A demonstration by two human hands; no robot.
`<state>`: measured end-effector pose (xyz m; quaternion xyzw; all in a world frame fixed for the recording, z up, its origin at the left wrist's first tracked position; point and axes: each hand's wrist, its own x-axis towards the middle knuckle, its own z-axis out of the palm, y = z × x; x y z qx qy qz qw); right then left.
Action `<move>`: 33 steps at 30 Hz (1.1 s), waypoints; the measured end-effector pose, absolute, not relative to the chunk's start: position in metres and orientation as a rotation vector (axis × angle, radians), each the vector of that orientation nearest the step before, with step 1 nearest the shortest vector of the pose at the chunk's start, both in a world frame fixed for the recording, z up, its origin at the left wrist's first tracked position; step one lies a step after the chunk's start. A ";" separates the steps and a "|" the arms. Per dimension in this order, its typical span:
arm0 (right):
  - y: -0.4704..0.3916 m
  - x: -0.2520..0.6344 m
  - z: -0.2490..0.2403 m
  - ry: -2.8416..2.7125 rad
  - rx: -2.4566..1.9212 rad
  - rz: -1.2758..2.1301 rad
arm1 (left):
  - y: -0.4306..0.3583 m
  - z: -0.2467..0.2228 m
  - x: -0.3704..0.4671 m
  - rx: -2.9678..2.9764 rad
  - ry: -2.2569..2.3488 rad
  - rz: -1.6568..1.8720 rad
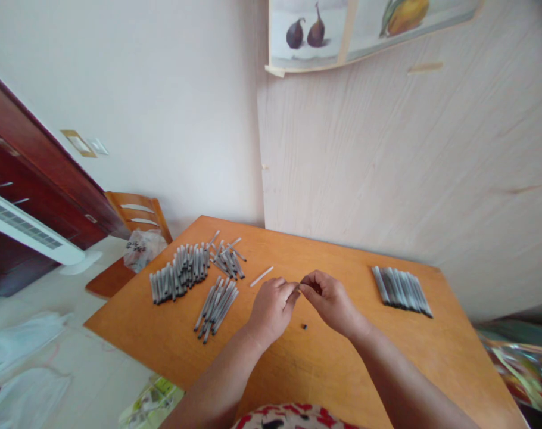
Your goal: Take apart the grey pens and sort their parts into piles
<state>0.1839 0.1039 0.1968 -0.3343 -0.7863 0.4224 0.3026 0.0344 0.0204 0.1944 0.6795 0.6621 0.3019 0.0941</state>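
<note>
At the left of the frame, a wooden chair [161,219] is seen beside the counter [338,381], and a thin see-through bag [142,250] is set on it. On the left part of the counter, a big heap of pens [180,271] is laid out, grey with dark ends. Just right of it, a small messy heap [227,260] is spread, with some pens crossed. Below that, a third heap [216,307] is placed, with its dark ends pointed down the frame. Farther right, one pale stick [261,276] is left alone, near the hands. In the middle, the left hand [273,307] is closed, and a small thing [299,287] is pinched at its fingertips. The same thing is pinched by the right hand [331,301]; it is too small to be made out. Between the arms, a little black bit [304,326] is seen on the counter. At the right, a neat row of pens [401,289] is lined up side by side
</note>
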 end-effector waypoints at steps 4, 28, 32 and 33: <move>0.104 0.181 0.195 -2.074 -0.905 1.118 | 0.022 0.192 0.035 1.979 1.940 0.948; 0.076 0.163 0.180 -2.000 -0.927 1.200 | 0.029 0.202 0.013 1.104 1.589 1.640; 0.074 0.162 0.185 -2.038 -0.918 1.155 | 0.029 0.202 0.011 1.166 1.581 1.647; 0.074 0.162 0.186 -2.046 -0.910 1.146 | 0.029 0.202 0.010 1.170 1.580 1.646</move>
